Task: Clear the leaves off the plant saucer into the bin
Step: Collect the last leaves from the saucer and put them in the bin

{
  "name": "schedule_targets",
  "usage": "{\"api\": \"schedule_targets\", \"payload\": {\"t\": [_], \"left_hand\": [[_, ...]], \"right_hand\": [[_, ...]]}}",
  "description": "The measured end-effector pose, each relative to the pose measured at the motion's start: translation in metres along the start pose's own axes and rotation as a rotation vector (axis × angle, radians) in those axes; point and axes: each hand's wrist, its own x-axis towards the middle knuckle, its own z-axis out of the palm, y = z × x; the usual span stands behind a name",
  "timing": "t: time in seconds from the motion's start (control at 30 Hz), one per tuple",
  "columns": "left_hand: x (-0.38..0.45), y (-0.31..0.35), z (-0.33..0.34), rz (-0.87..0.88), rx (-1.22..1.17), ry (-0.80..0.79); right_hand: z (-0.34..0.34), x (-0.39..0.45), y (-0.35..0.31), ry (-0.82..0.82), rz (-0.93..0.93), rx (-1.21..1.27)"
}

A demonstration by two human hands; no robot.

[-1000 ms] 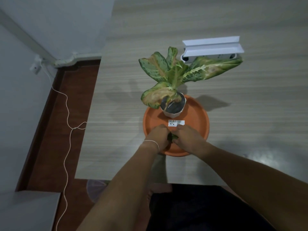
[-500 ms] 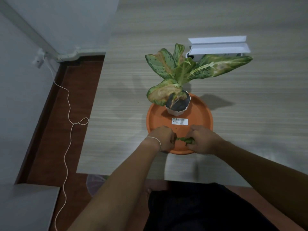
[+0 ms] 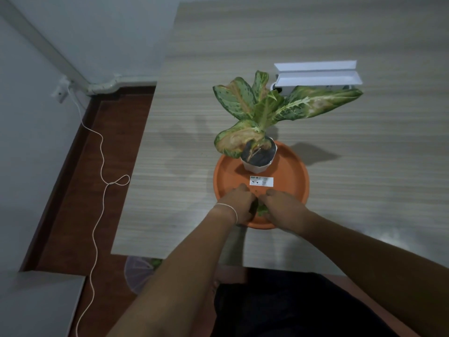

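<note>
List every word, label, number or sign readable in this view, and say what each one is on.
White sticker on the floor of the orange saucer, in front of the white pot: a small green logo and lines of dark print, all too small and blurred to read.
White box behind the plant: no print visible.
Nothing else bears text.

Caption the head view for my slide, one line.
Both hands, left hand and right hand, gather green leaves at the near edge of the orange saucer.
</note>
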Motion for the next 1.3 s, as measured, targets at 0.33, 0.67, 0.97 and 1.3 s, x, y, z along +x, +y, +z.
{"api": "schedule_targets", "payload": {"t": [0.33, 0.67, 0.97, 1.3], "left_hand": [[-0.001, -0.012, -0.005, 0.088, 0.048, -0.047], [0.0, -0.007, -0.006, 0.125, 0.082, -0.059], [0.007, 0.005, 0.001, 0.058, 0.098, 0.0], [0.012, 0.0, 0.004, 0.091, 0.136, 0.01]], "right_hand": [[-0.011, 0.001, 0.011, -0.065, -0.023, 0.013], [-0.005, -0.001, 0.008, -0.037, -0.056, 0.037], [0.0, -0.002, 0.001, 0.001, -0.024, 0.079], [0.003, 0.002, -0.007, 0.034, 0.025, 0.127]]}}
